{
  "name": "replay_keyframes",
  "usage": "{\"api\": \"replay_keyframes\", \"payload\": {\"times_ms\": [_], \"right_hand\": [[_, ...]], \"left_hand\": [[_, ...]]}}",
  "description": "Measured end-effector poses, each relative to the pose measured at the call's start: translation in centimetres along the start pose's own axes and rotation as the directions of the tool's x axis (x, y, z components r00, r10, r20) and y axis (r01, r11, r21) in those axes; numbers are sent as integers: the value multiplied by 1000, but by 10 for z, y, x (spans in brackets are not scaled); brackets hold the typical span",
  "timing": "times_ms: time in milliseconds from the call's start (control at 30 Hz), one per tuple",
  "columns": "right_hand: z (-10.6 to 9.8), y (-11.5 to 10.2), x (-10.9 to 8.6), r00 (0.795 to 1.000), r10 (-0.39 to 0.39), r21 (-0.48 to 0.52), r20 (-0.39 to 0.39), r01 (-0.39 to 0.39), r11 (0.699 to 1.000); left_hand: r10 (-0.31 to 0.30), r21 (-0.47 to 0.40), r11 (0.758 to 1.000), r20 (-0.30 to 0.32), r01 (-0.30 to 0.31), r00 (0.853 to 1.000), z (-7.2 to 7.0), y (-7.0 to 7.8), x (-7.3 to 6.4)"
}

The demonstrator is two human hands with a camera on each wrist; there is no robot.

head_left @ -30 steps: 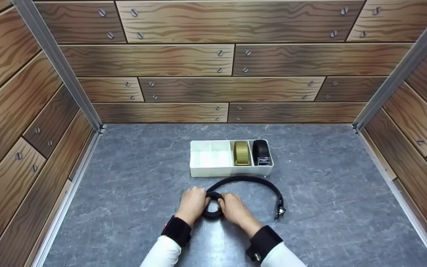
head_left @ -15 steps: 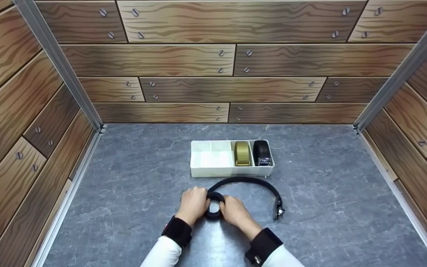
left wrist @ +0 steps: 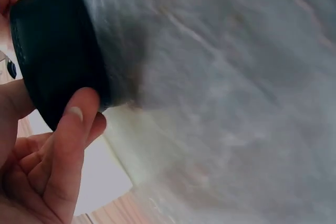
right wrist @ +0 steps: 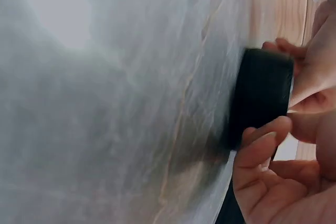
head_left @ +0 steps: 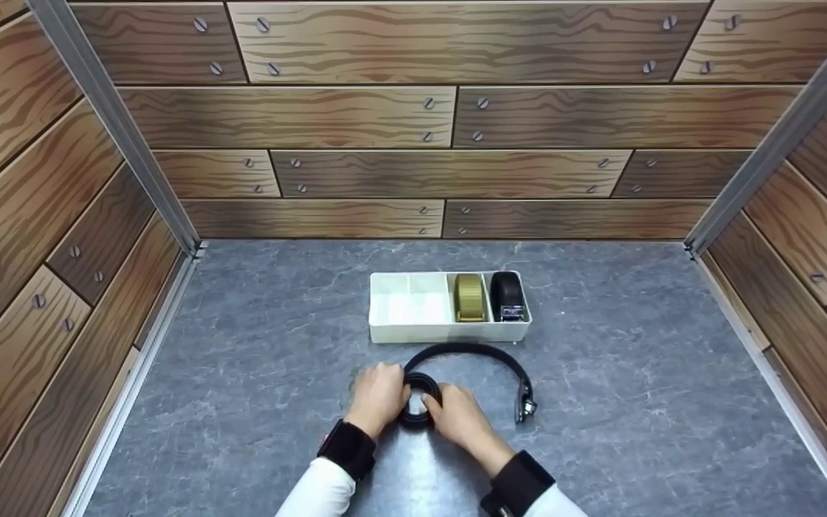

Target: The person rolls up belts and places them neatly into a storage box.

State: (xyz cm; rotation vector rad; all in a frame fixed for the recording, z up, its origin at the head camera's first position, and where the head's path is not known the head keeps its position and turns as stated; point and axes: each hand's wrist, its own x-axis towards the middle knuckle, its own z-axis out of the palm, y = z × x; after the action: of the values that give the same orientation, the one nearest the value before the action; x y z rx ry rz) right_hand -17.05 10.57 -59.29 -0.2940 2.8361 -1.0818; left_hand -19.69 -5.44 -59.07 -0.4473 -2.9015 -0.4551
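A black belt (head_left: 467,347) is partly wound into a coil standing on edge in a ring shape between both hands. Its loose length arcs out to the right and ends in a silver buckle (head_left: 526,408) on the table. My left hand (head_left: 377,395) pinches the coil's left side, thumb inside the ring. On the opposite side my right hand (head_left: 462,416) pinches it with thumb and fingers. In the left wrist view the fingers (left wrist: 73,129) lie on the coil's broad black face (left wrist: 60,51). The right wrist view shows fingertips (right wrist: 268,140) at the coil's lower edge.
Behind the hands stands a white divided box (head_left: 449,332). A gold ribbed roll (head_left: 469,298) and a black roll (head_left: 506,291) with a silvery piece sit in its right compartments. Wood-patterned walls (head_left: 356,118) enclose the grey marbled table (head_left: 263,323).
The belt's buckle end has drawn in to the left as the coil winds. Both hands have shifted slightly to the right, and the right thumb reaches further into the ring.
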Motion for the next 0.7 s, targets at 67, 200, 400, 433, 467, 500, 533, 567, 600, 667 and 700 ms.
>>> {"api": "replay_keyframes", "payload": {"times_ms": [67, 200, 400, 433, 467, 500, 533, 567, 600, 667, 700], "right_hand": [[-1, 0, -3, 1000, 20, -5, 5, -20, 1000], [-2, 0, -3, 1000, 13, -58, 2, -12, 998], [-4, -2, 2, 999, 22, -89, 25, -20, 996], [-3, -2, 2, 999, 22, -89, 28, -19, 996], [-3, -2, 2, 999, 19, -89, 32, -16, 996], [-2, -2, 2, 999, 15, -89, 34, -12, 996], [-2, -2, 2, 999, 13, -84, 37, -10, 996], [-1, -1, 3, 999, 4, -86, 36, -1, 996], [-1, 0, 3, 999, 4, -75, 40, -1, 997], [-1, 1, 3, 999, -17, -69, 42, 20, 997], [-2, 2, 2, 999, -31, -70, 42, 33, 997]], "left_hand": [[-2, -12, 1000, 11, 2, 1000, -1, 2, 1], [9, 5, 1000, 12, -9, 1000, -2, 5, 1], [42, 84, 996, 1, -42, 999, -2, 9, 0], [37, 85, 996, 1, -37, 999, -2, 9, 1], [29, 82, 996, 6, -30, 1000, -2, 9, 2], [22, 83, 996, 9, -22, 1000, -2, 9, 3], [13, 83, 996, 10, -14, 1000, -2, 9, 4], [5, 85, 996, 15, -6, 1000, -2, 10, 5], [0, 86, 996, 17, -2, 1000, -3, 10, 5], [2, 98, 995, 18, -3, 1000, -3, 11, 7], [8, 107, 994, 13, -10, 1000, -3, 12, 7]]}}
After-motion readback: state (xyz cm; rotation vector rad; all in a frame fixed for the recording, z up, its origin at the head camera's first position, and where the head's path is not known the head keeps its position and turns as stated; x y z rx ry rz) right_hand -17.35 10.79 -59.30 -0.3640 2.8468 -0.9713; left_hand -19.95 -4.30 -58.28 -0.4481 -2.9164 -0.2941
